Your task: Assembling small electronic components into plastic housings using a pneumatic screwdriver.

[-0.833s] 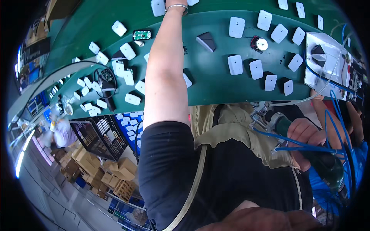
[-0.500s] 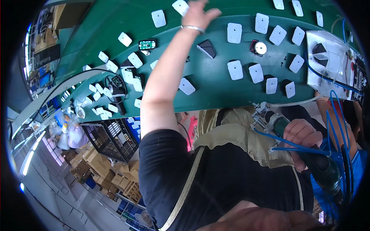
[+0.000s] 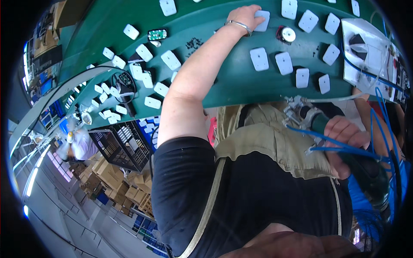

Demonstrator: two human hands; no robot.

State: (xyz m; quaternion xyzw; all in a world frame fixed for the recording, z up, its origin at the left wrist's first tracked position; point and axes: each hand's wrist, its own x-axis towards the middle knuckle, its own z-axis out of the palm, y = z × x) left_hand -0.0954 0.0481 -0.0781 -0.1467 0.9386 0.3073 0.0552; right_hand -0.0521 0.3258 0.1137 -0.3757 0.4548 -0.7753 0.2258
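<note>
My left hand (image 3: 244, 18) reaches far over the green work surface (image 3: 232, 90). Its thumb and fingers close around the edge of a white rounded-corner plastic casing (image 3: 263, 21), partly hidden by the hand. My right hand (image 3: 347, 136) is wrapped around a dark green electric screwdriver (image 3: 365, 174) in front of my body at the right. A metal fitting (image 3: 297, 107) with thin blue hoses sits at the tool's front end. Close by on the surface are a round white part with wires (image 3: 287, 34) and more white casings (image 3: 259, 59).
Several white casings are spread over the surface, crowding at the left. A green circuit board in a casing (image 3: 157, 34) and a heap of small dark screws (image 3: 193, 45) lie left of my arm. A white tray (image 3: 350, 77) holds a black wedge-shaped part (image 3: 358, 45). Another person's arm (image 3: 369, 116) shows at right.
My left hand has moved right, from a casing at the far edge to one near the round part. The right hand keeps holding the screwdriver. The whole view has shifted slightly.
</note>
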